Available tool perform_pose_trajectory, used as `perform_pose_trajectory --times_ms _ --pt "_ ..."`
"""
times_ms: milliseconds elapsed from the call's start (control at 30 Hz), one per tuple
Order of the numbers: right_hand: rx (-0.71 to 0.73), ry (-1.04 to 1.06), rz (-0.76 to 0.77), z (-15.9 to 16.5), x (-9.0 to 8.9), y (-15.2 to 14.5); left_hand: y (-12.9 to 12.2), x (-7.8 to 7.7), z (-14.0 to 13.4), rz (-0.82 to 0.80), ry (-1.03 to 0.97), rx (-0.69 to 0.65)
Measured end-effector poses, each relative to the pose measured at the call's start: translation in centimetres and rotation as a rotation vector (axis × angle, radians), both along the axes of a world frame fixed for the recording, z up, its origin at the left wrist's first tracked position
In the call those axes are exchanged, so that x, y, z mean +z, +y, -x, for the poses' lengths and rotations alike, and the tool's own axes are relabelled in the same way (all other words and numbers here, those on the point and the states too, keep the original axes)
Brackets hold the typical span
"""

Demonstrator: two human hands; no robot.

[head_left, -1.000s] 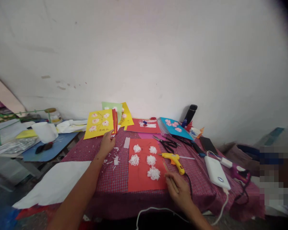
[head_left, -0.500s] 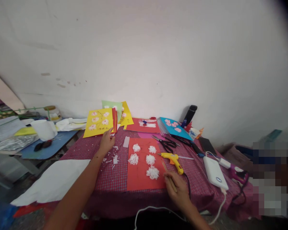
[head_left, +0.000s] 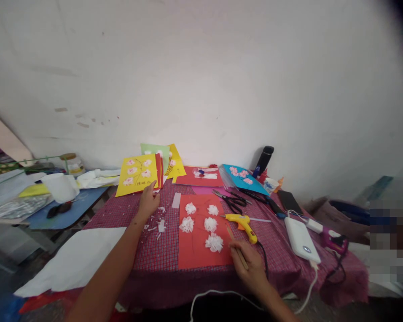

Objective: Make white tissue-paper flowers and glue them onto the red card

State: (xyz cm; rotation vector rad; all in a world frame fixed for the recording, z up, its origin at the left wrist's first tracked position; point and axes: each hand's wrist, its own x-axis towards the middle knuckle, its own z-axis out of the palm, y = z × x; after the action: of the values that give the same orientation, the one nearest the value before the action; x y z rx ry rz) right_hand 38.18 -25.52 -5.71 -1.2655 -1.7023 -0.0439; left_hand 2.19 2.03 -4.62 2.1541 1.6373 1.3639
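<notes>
My left hand [head_left: 149,202] reaches to the lower right corner of a yellow card [head_left: 127,181] with pinkish-white flowers, drawn branches and handwriting. Its index finger is stretched out at that corner, the thumb apart. In my right hand [head_left: 250,264] is a thin tan stick [head_left: 243,259], like a pencil or brush handle, held in a writing grip. The hand rests by the lower right edge of a red sheet [head_left: 198,257]. Several white crumpled-paper flowers [head_left: 214,242] sit on that sheet, among faint dark lines.
A yellow glue gun [head_left: 242,220] lies right of the red sheet, below black scissors [head_left: 233,202]. White paper scraps [head_left: 161,225] litter the checked cloth [head_left: 147,255]. At the right is a white power bank [head_left: 302,240] with cables; behind stand a blue card [head_left: 243,176] and a black bottle [head_left: 265,158].
The view has tilted slightly, so the wall shifts a little. Both hands stay nearly where they were, the left still at the yellow card's corner and the right still holding the stick.
</notes>
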Motion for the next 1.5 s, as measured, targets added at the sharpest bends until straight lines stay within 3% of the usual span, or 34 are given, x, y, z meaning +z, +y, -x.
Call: perform_pose_trajectory --times_ms 1500 --pt "0.033 -0.019 -0.056 0.01 -0.18 0.16 0.5 -0.42 0.25 -0.016 -0.029 -0.013"
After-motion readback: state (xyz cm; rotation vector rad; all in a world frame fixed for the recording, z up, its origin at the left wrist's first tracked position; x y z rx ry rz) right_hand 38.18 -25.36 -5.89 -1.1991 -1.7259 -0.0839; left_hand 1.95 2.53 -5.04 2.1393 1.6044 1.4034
